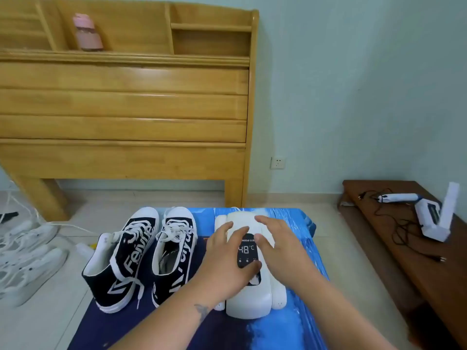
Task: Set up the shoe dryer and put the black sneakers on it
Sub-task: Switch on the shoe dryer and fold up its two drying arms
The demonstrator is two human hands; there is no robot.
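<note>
White plastic shoe dryer (249, 303) under both spread hands, left hand (227, 258) and right hand (275, 246); black canvas sneakers (149, 253) frame-left, nearer left hand.

You were in a bedroom of a home. A tall honey-coloured wooden headboard (123, 102) with built-in shelves filled the upper left of the frame, and a pink plastic drinking bottle (87, 32) stood in one of its shelf niches. Behind it ran a plain pale blue-green painted wall (353, 84) with a white wall socket (277, 162) low down, right of centre. The floor was laid with pale beige glossy tiles (326, 205). At the left edge white sneakers (27, 258) lay on those tiles beside loose white cables (15, 205). At the right edge a dark brown wooden bench (414, 248) carried small white gadgets (434, 218) and thin black wires (399, 228).
</note>
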